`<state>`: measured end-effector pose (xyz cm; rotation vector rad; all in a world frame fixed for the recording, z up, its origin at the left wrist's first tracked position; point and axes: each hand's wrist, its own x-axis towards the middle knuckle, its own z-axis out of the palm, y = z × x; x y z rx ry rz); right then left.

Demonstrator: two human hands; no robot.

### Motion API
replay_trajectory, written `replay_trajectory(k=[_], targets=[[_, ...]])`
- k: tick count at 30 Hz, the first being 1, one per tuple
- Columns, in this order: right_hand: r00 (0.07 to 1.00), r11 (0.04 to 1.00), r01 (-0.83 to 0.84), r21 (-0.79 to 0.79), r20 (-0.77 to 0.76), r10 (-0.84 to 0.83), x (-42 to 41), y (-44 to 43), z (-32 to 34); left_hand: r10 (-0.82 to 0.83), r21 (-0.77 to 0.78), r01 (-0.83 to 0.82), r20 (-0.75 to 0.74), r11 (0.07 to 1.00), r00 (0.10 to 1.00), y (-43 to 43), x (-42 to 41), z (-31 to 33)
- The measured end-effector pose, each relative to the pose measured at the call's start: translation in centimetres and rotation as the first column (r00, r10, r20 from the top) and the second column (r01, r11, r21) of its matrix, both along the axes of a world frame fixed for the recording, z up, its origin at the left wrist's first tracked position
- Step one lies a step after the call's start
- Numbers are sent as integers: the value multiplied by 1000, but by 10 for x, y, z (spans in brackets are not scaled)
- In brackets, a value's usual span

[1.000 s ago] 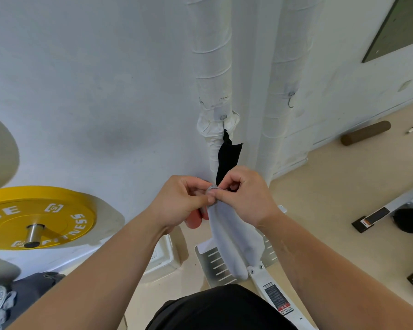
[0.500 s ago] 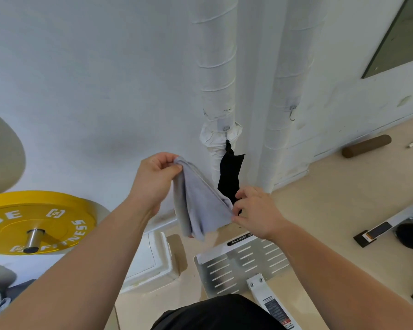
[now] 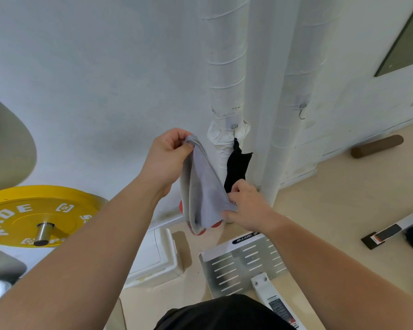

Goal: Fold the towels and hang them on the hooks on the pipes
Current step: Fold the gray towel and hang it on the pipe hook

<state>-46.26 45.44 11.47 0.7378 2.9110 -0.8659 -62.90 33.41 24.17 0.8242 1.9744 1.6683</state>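
- Left hand [image 3: 169, 160] is raised, the forearm reaching up from the lower left. Fingers and thumb are curled over the top fold of the grey towel [image 3: 202, 189], clenched on it.
- Right hand [image 3: 247, 207] sits lower and to the right, with its back toward the camera. Thumb and fingers pinch the grey towel's lower right edge and hold it out sideways.
- Grey towel is stretched on a slant between the two hands, doubled over, with its loose end drooping below. It is in the air in front of the lower part of the left pipe [image 3: 224, 67], not on a hook.
- Red-orange patches show at the grey towel's bottom edge; cannot tell what they are.
- Black towel [image 3: 236, 167] hangs from the left hook [image 3: 234, 126] on the left pipe, just behind the right hand's fingertips. Cannot tell if they touch.
- Right hook [image 3: 302, 113] is on the right pipe [image 3: 312, 55], well apart from both hands.
- Below: yellow plate [image 3: 34, 215] at left, white box [image 3: 157, 256], and slotted metal plate [image 3: 243, 260] under the hands.
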Motion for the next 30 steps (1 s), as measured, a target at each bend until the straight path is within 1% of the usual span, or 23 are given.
replay_trajectory(k=[3, 5, 6, 9, 10, 12, 14, 16, 18, 21, 22, 24, 25, 27, 30], targets=[[994, 996, 27, 85, 100, -36, 2, 10, -12, 81, 29, -81, -22, 996, 996, -1, -10, 3], [990, 994, 51, 93, 130, -63, 10, 18, -16, 165, 34, -163, -67, 986, 984, -7, -22, 0], [989, 994, 77, 82, 121, -87, 15, 23, -16, 209, 29, -207, -80, 978, 975, -12, -27, -4], [978, 974, 209, 83, -10, -209, 31, 36, 0, 331, -46, -334, -65, 941, 941, -29, -38, -26], [972, 970, 232, 79, -59, -227, 35, 41, 7, 359, -80, -362, -51, 929, 932, -35, -41, -35], [967, 977, 211, 29, -154, -204, 42, 47, 25, 391, -157, -390, -29, 907, 920, -44, -45, -51], [944, 977, 191, -95, -254, -209, 46, 48, 43, 397, -228, -387, -3, 893, 918, -50, -46, -61], [900, 947, 194, -256, -338, -275, 48, 49, 57, 377, -243, -358, 31, 901, 926, -53, -49, -66], [839, 899, 206, -387, -403, -365, 49, 54, 66, 335, -203, -315, 71, 927, 940, -51, -49, -63], [695, 803, 210, -558, -493, -524, 49, 62, 75, 264, -107, -250, 147, 962, 953, -43, -46, -51], [646, 752, 203, -627, -491, -584, 49, 62, 78, 245, -87, -233, 166, 968, 955, -39, -44, -46], [563, 617, 200, -761, -426, -708, 50, 64, 78, 229, -82, -217, 178, 973, 957, -33, -41, -40], [539, 558, 215, -802, -379, -752, 51, 65, 76, 226, -89, -214, 177, 973, 958, -30, -40, -38], [535, 483, 262, -836, -290, -793, 51, 66, 73, 226, -106, -210, 174, 972, 958, -26, -36, -35], [542, 434, 293, -852, -225, -809, 54, 64, 68, 215, -126, -196, 161, 972, 963, -22, -30, -35]])
